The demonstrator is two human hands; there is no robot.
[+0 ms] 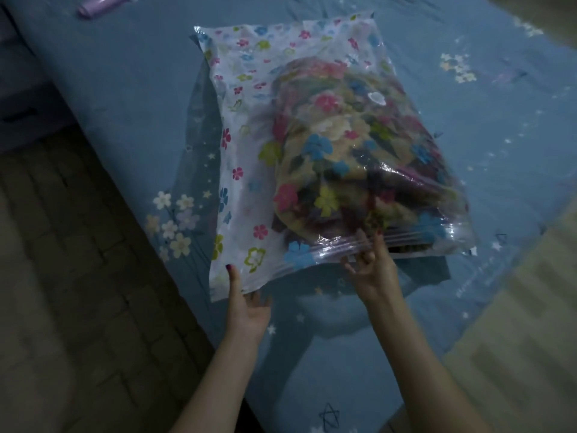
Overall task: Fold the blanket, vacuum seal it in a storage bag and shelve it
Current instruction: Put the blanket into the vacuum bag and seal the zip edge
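Storage bag [246, 145] lying on bed [118, 76], mid-frame, long axis running near to far. Blanket [352, 157] inside bag, bunched toward its right side; left part of bag flat, nothing in it. Valve [377, 97] on bag's top face, over blanket, toward far end. Zip strip [415, 237] along near edge. Left hand [246, 307] at near-left corner of bag, thumb on top, fingers under. Right hand [371, 267] at near edge, right of left hand, fingers on zip strip. Pump [103, 3] on bed, far left, well apart from bag. Floor [62, 292] left of bed.
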